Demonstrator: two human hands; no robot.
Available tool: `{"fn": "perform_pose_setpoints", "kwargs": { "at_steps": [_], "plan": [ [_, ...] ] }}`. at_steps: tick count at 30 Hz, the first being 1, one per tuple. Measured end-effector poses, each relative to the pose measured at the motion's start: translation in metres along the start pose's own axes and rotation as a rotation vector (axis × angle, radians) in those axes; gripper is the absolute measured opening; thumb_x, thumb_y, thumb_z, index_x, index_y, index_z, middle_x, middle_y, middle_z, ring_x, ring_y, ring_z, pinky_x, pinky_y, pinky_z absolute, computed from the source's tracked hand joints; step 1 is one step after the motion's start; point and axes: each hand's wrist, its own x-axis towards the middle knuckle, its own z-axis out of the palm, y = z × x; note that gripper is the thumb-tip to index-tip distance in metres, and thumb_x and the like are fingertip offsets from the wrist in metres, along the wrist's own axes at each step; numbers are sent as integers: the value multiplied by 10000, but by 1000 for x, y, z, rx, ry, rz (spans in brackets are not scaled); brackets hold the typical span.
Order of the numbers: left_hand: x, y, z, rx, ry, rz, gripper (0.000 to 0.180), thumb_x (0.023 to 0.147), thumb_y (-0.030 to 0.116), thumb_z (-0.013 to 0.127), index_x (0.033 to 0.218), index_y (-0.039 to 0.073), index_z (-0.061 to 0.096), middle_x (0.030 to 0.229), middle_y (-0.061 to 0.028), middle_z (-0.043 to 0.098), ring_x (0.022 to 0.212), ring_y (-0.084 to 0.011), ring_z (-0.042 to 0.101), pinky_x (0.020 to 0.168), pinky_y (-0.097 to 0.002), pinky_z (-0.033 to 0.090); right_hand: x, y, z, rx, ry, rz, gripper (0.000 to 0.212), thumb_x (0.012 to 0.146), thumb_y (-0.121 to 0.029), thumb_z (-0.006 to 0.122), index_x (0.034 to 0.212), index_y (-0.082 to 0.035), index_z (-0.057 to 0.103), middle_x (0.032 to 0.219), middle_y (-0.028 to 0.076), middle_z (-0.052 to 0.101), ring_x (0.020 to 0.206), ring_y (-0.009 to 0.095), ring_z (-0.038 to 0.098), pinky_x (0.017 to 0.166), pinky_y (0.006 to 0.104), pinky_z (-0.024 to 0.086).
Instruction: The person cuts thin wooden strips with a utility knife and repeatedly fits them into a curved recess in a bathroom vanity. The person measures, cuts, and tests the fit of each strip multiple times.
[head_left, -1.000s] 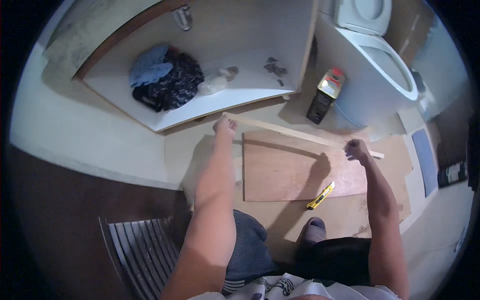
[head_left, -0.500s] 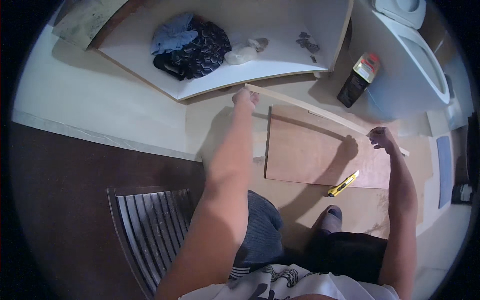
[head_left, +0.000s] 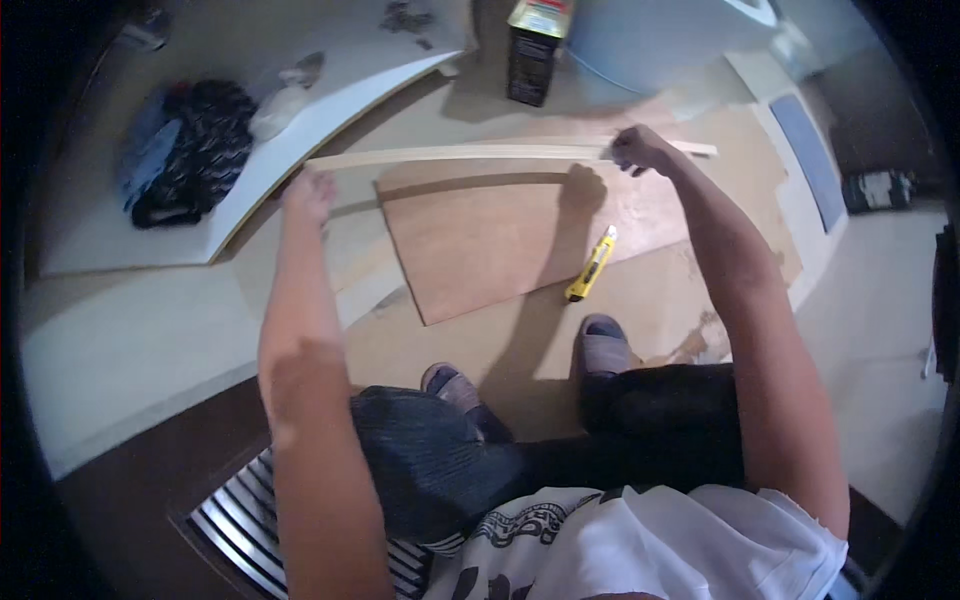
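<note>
A long, thin, pale wooden strip stretches between my two hands above a reddish-brown wooden board. My left hand, somewhat blurred, is closed on the strip's left end. Toward the other end my right hand grips the strip with bent fingers, and a short piece sticks out past it. The strip's shadow and that of my right arm fall on the board. Lying across the board's near edge is a yellow utility knife, its tip pointing away from me.
A white-lined cabinet at the left holds a black bundle and a pale plastic bag. A dark rectangular can stands beyond the board, beside a large pale tub. Behind my left arm is a slatted dark chair.
The view has swung to the right, so the cabinet sits farther left. The strip, slanting down rightward before, now runs nearly level across. Both hands keep hold of it.
</note>
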Motion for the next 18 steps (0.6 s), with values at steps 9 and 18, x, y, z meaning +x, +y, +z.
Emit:
{"fn": "perform_pose_setpoints", "kwargs": {
  "at_steps": [9, 18],
  "plan": [
    [13, 4, -6, 138, -18, 27, 254, 939, 116, 551, 1189, 71, 553, 1118, -97, 609, 1000, -225, 634, 804, -355, 503, -15, 4, -11, 57, 39, -12, 211, 860, -200, 621, 1013, -60, 665, 864, 65, 670, 763, 163, 664, 615, 325, 576],
    [-11, -15, 15, 671, -195, 59, 238, 904, 150, 612, 1125, 63, 606, 943, -59, 677, 798, -163, 681, 607, -277, 515, -22, 55, -6, 29, 41, 142, 261, 809, -249, 713, 963, -41, 684, 806, 65, 680, 685, 160, 666, 542, 348, 578]
  ]
}}
